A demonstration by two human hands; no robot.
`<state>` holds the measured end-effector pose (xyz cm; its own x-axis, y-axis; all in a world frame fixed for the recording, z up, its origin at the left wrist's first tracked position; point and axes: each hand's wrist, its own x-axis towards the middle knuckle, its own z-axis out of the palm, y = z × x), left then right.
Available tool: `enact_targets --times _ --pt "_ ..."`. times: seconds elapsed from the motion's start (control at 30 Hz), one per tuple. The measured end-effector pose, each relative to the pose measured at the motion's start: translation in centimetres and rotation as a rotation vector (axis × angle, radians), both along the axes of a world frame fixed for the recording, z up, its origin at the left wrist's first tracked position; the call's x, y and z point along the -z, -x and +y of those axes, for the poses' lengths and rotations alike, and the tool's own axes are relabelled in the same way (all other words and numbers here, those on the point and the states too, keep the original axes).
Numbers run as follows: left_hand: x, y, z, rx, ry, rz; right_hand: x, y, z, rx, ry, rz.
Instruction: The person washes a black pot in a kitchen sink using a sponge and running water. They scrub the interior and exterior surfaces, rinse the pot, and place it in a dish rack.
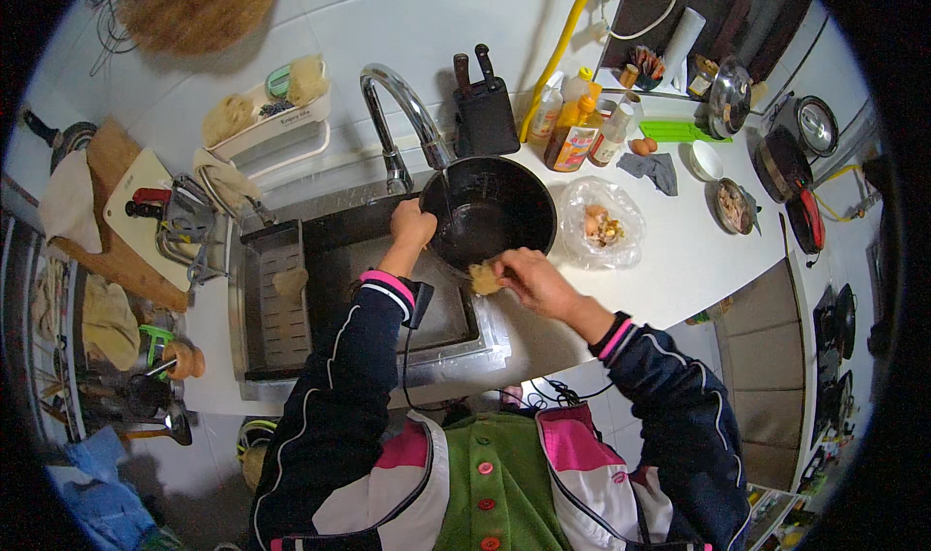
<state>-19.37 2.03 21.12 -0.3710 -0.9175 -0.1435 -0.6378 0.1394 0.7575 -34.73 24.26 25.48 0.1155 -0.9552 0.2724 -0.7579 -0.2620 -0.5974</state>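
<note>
A dark, deep cooking pot is tilted over the right part of the steel sink, under the curved chrome faucet. A thin stream of water seems to fall from the spout into it. My left hand grips the pot at its left edge; whether a handle lies inside the fist is hidden. In my right hand is a tan loofah scrubber, pinched at the pot's lower rim. A second tan pad lies on the slotted tray in the sink's left part.
A black knife block stands behind the pot. Right of the pot are a plastic bag with eggshells, several bottles, a gray cloth, eggs and two bowls. Cutting boards and a utensil rack stand left.
</note>
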Motion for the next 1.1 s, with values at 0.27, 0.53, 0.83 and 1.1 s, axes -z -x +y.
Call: enact_targets --times 0.27,0.53,0.83,1.1 --pt "2.0 0.2 -0.1 -0.077 0.166 0.012 0.5 6.2 -0.9 0.035 0.004 0.229" --pt "1.3 0.8 1.8 -0.22 0.058 0.157 3.4 -0.9 -3.5 0.111 -0.295 -0.113" --pt "1.8 -0.6 4.3 -0.384 -0.024 0.547 5.2 -2.6 -10.1 0.505 -0.304 -0.909" --pt "4.5 -0.1 10.5 -0.378 0.09 0.731 1.5 -5.1 -9.4 0.268 0.071 -0.325"
